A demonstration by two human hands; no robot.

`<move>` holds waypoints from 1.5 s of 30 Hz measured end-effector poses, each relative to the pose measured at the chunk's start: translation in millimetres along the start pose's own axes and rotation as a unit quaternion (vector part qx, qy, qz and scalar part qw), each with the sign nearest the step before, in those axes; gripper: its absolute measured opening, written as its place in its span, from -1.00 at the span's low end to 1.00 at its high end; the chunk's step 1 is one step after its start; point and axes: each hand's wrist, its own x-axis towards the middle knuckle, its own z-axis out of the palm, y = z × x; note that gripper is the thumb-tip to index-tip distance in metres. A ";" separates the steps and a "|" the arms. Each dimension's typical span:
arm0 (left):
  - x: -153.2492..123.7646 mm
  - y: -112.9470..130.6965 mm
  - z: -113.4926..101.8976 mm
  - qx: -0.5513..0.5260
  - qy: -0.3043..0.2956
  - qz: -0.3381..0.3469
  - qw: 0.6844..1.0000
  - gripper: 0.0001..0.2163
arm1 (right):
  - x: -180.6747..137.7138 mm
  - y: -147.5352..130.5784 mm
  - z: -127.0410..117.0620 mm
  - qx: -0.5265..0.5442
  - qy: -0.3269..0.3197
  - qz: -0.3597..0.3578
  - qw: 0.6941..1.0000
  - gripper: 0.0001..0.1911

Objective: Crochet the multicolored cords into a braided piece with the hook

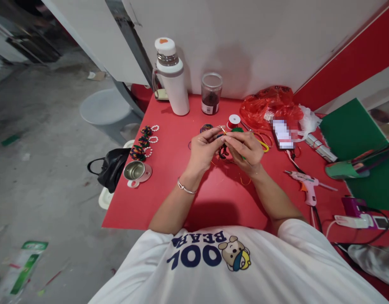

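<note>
Head view: both hands meet over the red table [169,196], fingertips nearly touching. Left hand [201,150]: thumb and index pinched together, gripping the top of a dark multicoloured piece [224,153]; a bit of it shows between those fingertips, the rest hangs below them in the gap between the hands. Exact contact area is hidden by the fingers. Right hand [247,150]: thumb and index closed on a thin stick [223,130], pale with a gold part; it pokes out above the fingertips, slanted toward the left index, right at the top of the piece. Can't tell whether the stick goes through it. Green yarn [236,130] sits just behind the right hand, white-topped red spool [234,121] beyond it. Multicoloured coil [206,127] behind the left fingers. Yellow handle [265,146] sticks out just past the right knuckles. Off to the person's left, well apart from the grip: row of multicoloured balls [137,153] with white bead loops [153,139], metal cup [138,172] nearer the body. Pink glue gun [306,184] lies on the right, also clear of both hands.
</note>
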 end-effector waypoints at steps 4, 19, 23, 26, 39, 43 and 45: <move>2.1 7.7 -7.4 0.002 -0.041 -0.069 0.997 -0.68 | 9.6 2.0 -9.9 0.077 -0.007 0.025 0.997 -0.80; 4.7 15.6 -14.0 0.053 -0.039 -0.075 0.995 -0.72 | 31.8 11.2 -41.1 0.123 -0.094 0.039 0.987 -0.84; 3.8 16.5 -14.9 0.071 -0.050 -0.078 0.993 -0.73 | 35.2 9.0 -49.0 0.130 -0.113 0.050 0.984 -0.85; 3.7 16.8 -15.7 0.086 -0.063 -0.078 0.991 -0.73 | 35.2 8.6 -52.7 0.141 -0.119 0.065 0.981 -0.85; 1.7 15.7 -15.0 0.081 -0.097 -0.063 0.990 -0.67 | 18.1 15.1 -30.9 0.294 -0.056 0.203 0.932 -0.84; 3.0 4.3 -10.7 0.090 -0.047 0.024 0.995 -0.55 | 11.4 3.3 -7.5 0.225 -0.017 0.205 0.953 -0.84; 3.2 -3.2 -7.4 0.105 0.008 0.082 0.991 -0.56 | 11.0 -2.2 -2.6 0.115 0.003 0.151 0.982 -0.87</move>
